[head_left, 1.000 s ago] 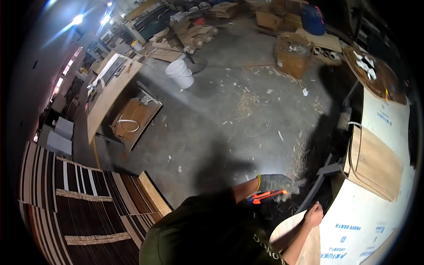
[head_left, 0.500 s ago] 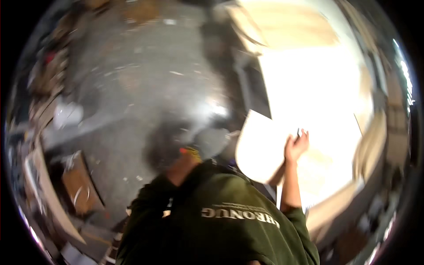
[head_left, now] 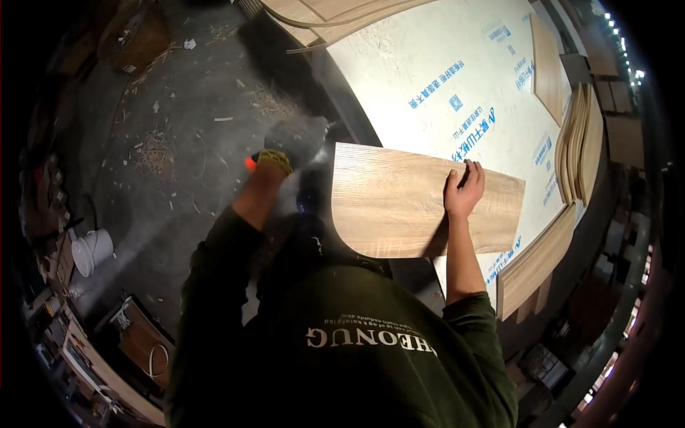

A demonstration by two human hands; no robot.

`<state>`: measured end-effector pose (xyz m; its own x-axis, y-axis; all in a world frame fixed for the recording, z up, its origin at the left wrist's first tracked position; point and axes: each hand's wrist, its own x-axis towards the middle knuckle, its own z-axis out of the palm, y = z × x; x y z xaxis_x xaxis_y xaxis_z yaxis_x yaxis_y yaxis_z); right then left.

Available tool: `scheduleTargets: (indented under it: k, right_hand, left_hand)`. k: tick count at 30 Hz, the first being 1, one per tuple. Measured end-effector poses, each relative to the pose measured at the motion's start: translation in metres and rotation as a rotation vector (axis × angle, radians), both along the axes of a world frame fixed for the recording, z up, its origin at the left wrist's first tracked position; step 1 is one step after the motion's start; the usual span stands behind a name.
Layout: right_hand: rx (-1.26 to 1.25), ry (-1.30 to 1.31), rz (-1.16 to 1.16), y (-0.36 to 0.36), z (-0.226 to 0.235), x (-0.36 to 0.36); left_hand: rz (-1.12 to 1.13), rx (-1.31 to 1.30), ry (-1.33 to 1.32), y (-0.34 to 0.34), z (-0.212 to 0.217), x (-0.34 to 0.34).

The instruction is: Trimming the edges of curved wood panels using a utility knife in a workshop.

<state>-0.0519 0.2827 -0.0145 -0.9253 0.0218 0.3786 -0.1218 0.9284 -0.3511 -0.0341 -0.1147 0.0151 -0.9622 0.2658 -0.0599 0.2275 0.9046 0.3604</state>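
Observation:
A wood-grain board [head_left: 389, 196] with one rounded corner lies partly on the white sheet and juts past its left edge. My bare right hand [head_left: 465, 192] rests on top of this board, thumb and fingers apart, fingertips at its far edge. To the left of the board, over the floor, is my left hand [head_left: 294, 139] in a dark glove with a yellow cuff. An orange-red end [head_left: 250, 164] of something shows beside that cuff. The glove looks closed, but its fingers and the rest of the object are hard to make out.
The white sheet [head_left: 399, 85] carries blue print. Curved wood panels [head_left: 321, 18] lie at its far end, and stacked curved strips [head_left: 574, 150] along the right. Thin shavings [head_left: 157, 153] litter the grey floor. A white bucket [head_left: 93, 251] stands at the left.
My left hand has moved forward, away from my body. The board now appears turned, more of it showing, with my right hand still on it. The view has shifted and sharpened.

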Motion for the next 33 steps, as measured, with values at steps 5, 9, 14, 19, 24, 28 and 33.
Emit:
scheduleTargets:
  k: [5, 9, 14, 19, 24, 28, 33]
  right_hand:
    - [-0.009, -0.022, -0.028, -0.002, 0.000, 0.003]
    - [0.004, -0.020, -0.022, -0.006, 0.001, 0.002]
    - [0.004, -0.015, -0.041, -0.006, 0.000, 0.001]
    - [0.023, -0.013, -0.053, -0.007, 0.003, 0.001]
    - [0.038, -0.008, -0.041, -0.007, 0.001, 0.001]
    - [0.047, -0.007, -0.035, -0.007, 0.001, 0.000]
    - [0.023, 0.009, -0.037, -0.006, -0.001, -0.001]
  left_hand:
    - [0.062, 0.340, 0.288, 0.005, -0.017, 0.020]
    - [0.143, 0.312, 0.227, 0.021, -0.027, 0.029]
    - [0.231, 0.142, -0.001, 0.041, -0.018, 0.030]
    - [-0.088, 0.422, 0.093, 0.029, -0.021, 0.087]
    - [0.189, 0.370, -0.147, 0.025, -0.025, 0.042]
    - [0.165, 0.292, 0.179, 0.027, -0.037, 0.018]
    - [0.126, 0.446, 0.258, 0.038, -0.016, 0.058]
